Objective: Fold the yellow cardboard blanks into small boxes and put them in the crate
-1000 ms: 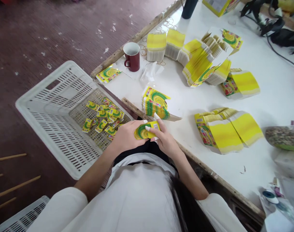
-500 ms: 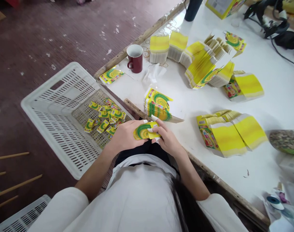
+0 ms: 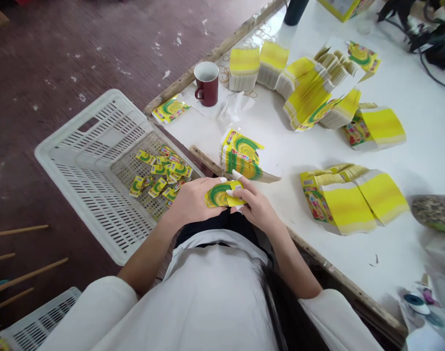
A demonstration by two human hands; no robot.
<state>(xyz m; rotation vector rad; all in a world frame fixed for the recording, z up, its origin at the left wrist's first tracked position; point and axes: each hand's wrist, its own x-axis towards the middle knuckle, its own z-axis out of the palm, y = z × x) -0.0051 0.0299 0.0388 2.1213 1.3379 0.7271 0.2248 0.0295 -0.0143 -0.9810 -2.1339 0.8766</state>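
Between my two hands, above my lap, is a small yellow and green carton (image 3: 218, 195). My left hand (image 3: 193, 199) wraps round its left end, thumb along the top edge. At the right end, my right hand (image 3: 257, 204) grips it with fingers on the printed face near the flap. Just beyond my hands, a stack of flat cartons (image 3: 240, 155) leans on the table edge. To the left, a white plastic basket (image 3: 87, 161) holds several folded small cartons (image 3: 158, 187).
On the white table (image 3: 277, 165) stand a maroon mug (image 3: 207, 87), a dark cup (image 3: 296, 10) and bundles of yellow cartons (image 3: 310, 92). More bundles (image 3: 350, 200) lie to the right. A crumpled clear wrapper (image 3: 234, 108) sits near the mug. Wooden sticks (image 3: 28, 278) jut in at the lower left.
The view has shifted slightly, so everything sits a little to the right and higher. Both hands keep their hold on the carton, with almost no visible movement of the fingers.
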